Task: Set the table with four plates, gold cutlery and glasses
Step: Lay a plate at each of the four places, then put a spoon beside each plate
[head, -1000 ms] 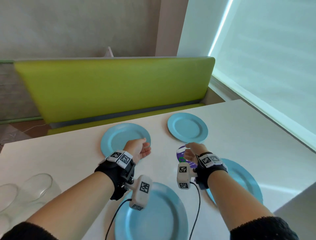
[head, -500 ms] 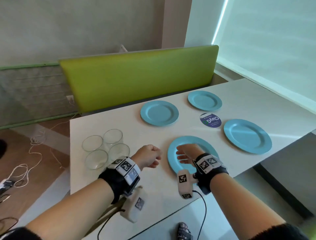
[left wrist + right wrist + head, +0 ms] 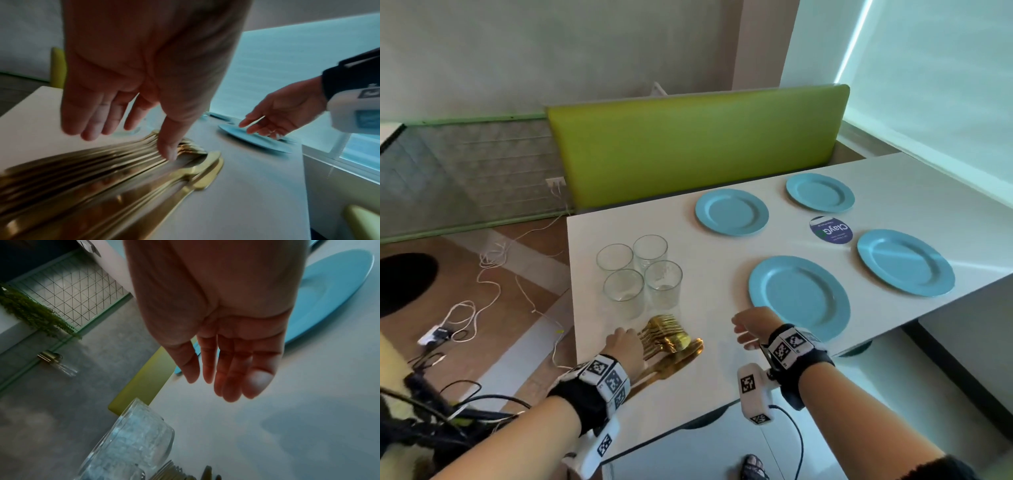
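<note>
Several blue plates lie on the white table [image 3: 722, 274]; the nearest plate [image 3: 799, 296] is by the front edge. A pile of gold cutlery [image 3: 671, 339] [image 3: 107, 175] lies at the table's near left corner, just in front of a cluster of clear glasses [image 3: 640, 274] [image 3: 131, 444]. My left hand [image 3: 621, 342] [image 3: 123, 126] hovers over the cutlery with straight fingers, the thumb tip touching the pile. My right hand [image 3: 748, 329] [image 3: 224, 374] floats open above the bare table between cutlery and nearest plate, holding nothing.
A round purple coaster [image 3: 830, 229] sits among the plates. A green bench back [image 3: 695, 144] runs behind the table. Cables [image 3: 482, 274] lie on the floor to the left. A foot [image 3: 753, 467] shows below the front edge.
The view has swung left, bringing the cutlery into sight. My left hand moved left and down onto the cutlery pile and uncurled. My right hand left the nearest plate and followed leftward.
</note>
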